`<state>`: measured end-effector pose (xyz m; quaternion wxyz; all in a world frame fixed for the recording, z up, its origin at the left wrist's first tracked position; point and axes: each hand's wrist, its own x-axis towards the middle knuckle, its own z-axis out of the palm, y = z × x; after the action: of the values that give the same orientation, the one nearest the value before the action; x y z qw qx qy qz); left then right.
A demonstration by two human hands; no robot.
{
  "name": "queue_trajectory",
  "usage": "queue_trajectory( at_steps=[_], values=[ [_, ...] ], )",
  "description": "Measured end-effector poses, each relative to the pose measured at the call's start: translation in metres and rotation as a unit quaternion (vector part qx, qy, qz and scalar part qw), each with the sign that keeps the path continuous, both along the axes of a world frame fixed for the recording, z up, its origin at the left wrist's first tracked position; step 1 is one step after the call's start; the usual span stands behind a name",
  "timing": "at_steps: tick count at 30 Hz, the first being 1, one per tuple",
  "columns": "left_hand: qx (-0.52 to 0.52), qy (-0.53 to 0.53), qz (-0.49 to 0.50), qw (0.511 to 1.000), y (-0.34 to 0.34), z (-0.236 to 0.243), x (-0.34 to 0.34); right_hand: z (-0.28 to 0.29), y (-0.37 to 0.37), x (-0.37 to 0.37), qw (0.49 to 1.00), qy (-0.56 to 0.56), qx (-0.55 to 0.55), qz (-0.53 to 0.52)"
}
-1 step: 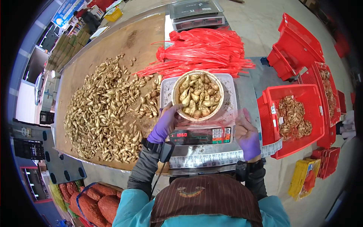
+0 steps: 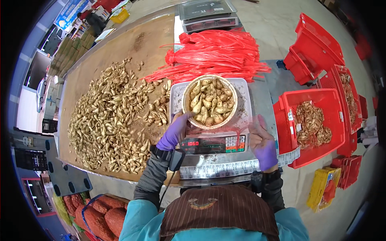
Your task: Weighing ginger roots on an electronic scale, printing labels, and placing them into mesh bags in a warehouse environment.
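A round, pale-rimmed bowl (image 2: 185, 96) full of muddy brown bulbs (image 2: 211, 100) rests on the white tray (image 2: 243, 96) of a digital scale. At the bowl's lower left, my left hand (image 2: 175, 130) is closed on its rim, wearing a purple glove with bare fingertips. My right hand (image 2: 262, 144), gloved alike, is right of the scale display (image 2: 213, 144). Its fingers are curled on a thin red mesh bag (image 2: 240, 131), which stretches from there toward the bowl's lower edge. Part of the bag is hard to make out against the scale.
A big heap of bulbs (image 2: 116, 116) covers the table on the left. Red mesh bags (image 2: 217, 54) are piled behind the bowl, before a second scale (image 2: 209, 16). A red crate (image 2: 337, 104) with filled bags stands at right. A label strip (image 2: 219, 170) runs along the front edge.
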<state>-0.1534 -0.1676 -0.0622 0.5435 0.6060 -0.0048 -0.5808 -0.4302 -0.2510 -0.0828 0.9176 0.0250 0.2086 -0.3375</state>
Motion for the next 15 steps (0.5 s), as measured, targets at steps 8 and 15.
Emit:
queue_trajectory(
  at_steps=[8,15],
  values=[
    [-0.089,-0.13,0.037,0.987,0.016,0.017,0.009,0.025,-0.002,-0.007,0.963,0.221,-0.126,0.085],
    [0.009,-0.293,-0.045,0.955,0.039,0.07,0.001,0.013,-0.05,0.024,0.923,0.122,-0.259,0.256]
  ],
)
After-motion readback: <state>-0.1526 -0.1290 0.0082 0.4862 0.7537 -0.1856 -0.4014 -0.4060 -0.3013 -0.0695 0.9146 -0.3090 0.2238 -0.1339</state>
